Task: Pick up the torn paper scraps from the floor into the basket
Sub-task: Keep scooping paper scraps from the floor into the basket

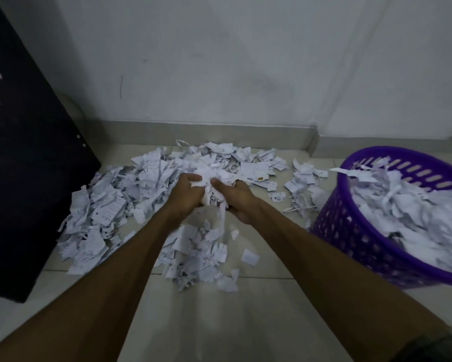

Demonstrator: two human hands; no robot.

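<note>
My left hand (187, 190) and right hand (235, 198) squeeze a wad of paper scraps (209, 184) between them above the floor (219, 322). The purple basket (355, 231) to my right looks nearly full, yet a broad pile (110, 205) remains.

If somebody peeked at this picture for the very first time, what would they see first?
Probably the big heap of torn paper scraps spread over the floor in front of the wall. Right in the middle, the left hand and right hand squeeze a bunch of scraps between them. At the right stands a bright purple basket, already piled high with paper.
</note>
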